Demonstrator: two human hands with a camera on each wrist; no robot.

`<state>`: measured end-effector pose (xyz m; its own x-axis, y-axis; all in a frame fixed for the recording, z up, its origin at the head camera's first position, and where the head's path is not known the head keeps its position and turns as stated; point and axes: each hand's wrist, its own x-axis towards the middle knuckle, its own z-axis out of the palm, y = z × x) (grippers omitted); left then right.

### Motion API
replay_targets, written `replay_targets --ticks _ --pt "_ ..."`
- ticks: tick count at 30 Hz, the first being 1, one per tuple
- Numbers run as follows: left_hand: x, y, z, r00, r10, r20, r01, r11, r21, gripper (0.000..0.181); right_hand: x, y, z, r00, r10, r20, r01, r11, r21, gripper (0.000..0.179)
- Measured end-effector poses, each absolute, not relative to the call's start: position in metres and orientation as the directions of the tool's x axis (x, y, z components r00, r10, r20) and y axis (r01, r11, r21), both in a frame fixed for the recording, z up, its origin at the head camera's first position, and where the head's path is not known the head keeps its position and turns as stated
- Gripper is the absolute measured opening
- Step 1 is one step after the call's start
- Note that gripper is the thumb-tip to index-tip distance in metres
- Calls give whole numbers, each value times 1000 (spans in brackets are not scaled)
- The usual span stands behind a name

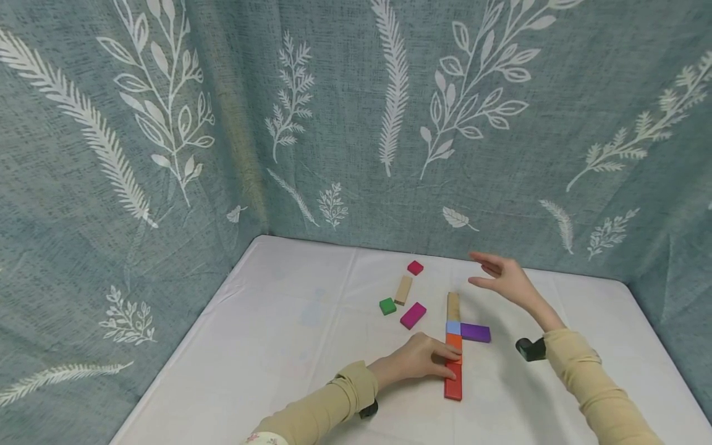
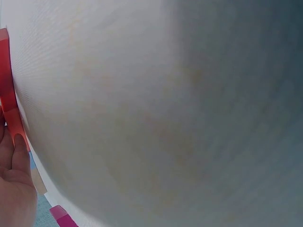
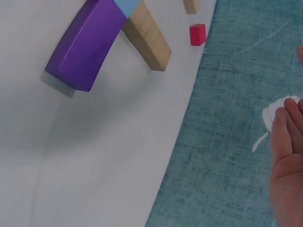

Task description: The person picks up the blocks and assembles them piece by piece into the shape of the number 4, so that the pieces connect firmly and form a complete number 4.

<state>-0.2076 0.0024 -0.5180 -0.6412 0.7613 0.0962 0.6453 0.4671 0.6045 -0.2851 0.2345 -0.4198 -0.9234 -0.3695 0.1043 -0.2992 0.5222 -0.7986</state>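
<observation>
My left hand (image 1: 414, 358) reaches in from the left, its fingertips and thumb lying on the orange block (image 1: 453, 341) and the red block (image 1: 453, 390). Those two blocks lie end to end, in line with a light blue block (image 1: 453, 328) and a natural wood block (image 1: 453, 306) farther back. A purple block (image 1: 475, 332) sticks out to the right beside the light blue one. My right hand (image 1: 505, 284) is raised over the table behind and right of the row, empty, with fingers extended. In the right wrist view, the purple block (image 3: 87, 47) shows large at upper left.
Left of the row lie a magenta block (image 1: 413, 316), a small green block (image 1: 387, 306), another wood block (image 1: 403, 290) and a small pinkish-red block (image 1: 415, 267). A white cloth covers the table (image 1: 289, 296). Patterned teal curtains (image 1: 345, 123) stand behind and at both sides.
</observation>
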Motion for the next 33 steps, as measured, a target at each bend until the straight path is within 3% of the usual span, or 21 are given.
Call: replay_targets --ticks 11,33 --pt "-208 3 -517 -646 759 81 629 469 620 40 -279 231 -413 -926 -361 113 -302 526 -795 65" --pt "-208 3 -517 -652 754 79 615 466 636 40 -255 231 -406 -910 -326 254 -376 396 -838 57"
